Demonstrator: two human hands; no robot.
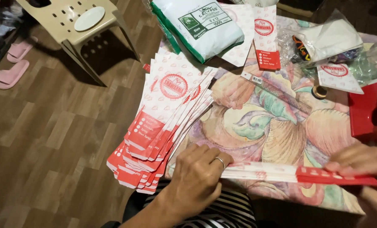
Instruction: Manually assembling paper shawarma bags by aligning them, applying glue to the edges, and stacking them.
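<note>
while both hands are closing on the same bundle, the left hand (pixel 197 177) is curling knuckles-up over the near end of a flat bundle of paper sleeves (pixel 289 174), fingers bent down on it, a ring showing on one finger. the right hand (pixel 359 162) is lying with fingers pressed flat on the red end of that bundle; how far its thumb is wrapping under, i cannot tell. the bundle is lying edge-on across the near side of the table (pixel 281 139), over a flower-patterned cloth.

risks, as judgement: the bundle is being held only at its two ends, so the middle sleeves could be sliding out or bowing if either grip loosens. the fanned stack of sleeves (pixel 159 126) just left of the left hand is overhanging the table's edge above the wooden floor (pixel 49 139); a nudge from the left wrist could be tipping the lower ones off.

packages and labels: the fanned sleeves are white with pale spots, each carrying a round red emblem and a red lower panel with small white print. further back, a white plastic pack with green trim (pixel 199 25) is lying tilted, bearing a rectangular green-bordered label. one upright sleeve (pixel 265 36) is standing beside it. to the right, clear plastic bags (pixel 332 42) are holding white sheets, and a red box (pixel 366 109) is sitting at the table's far right edge.
</note>
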